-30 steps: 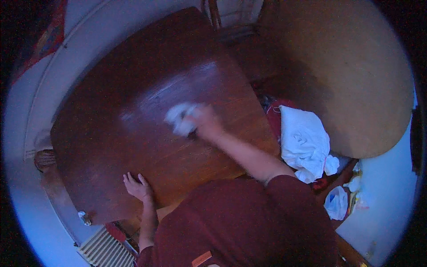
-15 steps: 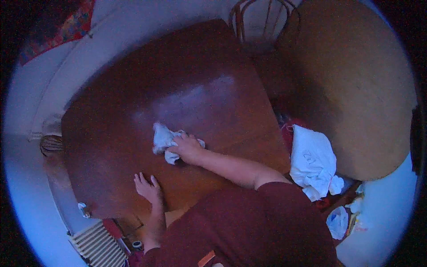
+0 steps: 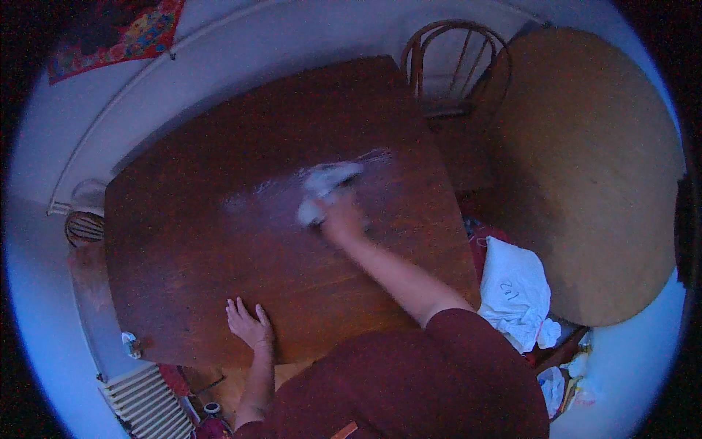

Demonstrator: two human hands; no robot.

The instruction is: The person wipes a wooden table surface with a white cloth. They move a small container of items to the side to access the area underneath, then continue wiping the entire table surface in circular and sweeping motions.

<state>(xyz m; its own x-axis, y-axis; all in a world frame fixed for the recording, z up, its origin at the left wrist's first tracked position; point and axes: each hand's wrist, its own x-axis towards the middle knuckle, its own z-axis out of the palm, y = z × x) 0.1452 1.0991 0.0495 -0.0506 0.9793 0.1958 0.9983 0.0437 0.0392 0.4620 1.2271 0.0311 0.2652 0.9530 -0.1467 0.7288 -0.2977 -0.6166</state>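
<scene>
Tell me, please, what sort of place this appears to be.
Probably a dining area in a home: a large wooden table, a round-backed wooden chair near its far right corner, and what looks like a ribbed radiator at lower left.

The scene is dim, grainy and blue-tinted. A pale sheen (image 3: 274, 192) glints on the dark brown wooden table (image 3: 197, 271); the bare right hand (image 3: 344, 222) and crumpled white cloth (image 3: 330, 178) are blurred. Shadow covers the left side of the rounded tan panel (image 3: 607, 175). Fisheye distortion bows straight edges, and the corners are black.
</scene>
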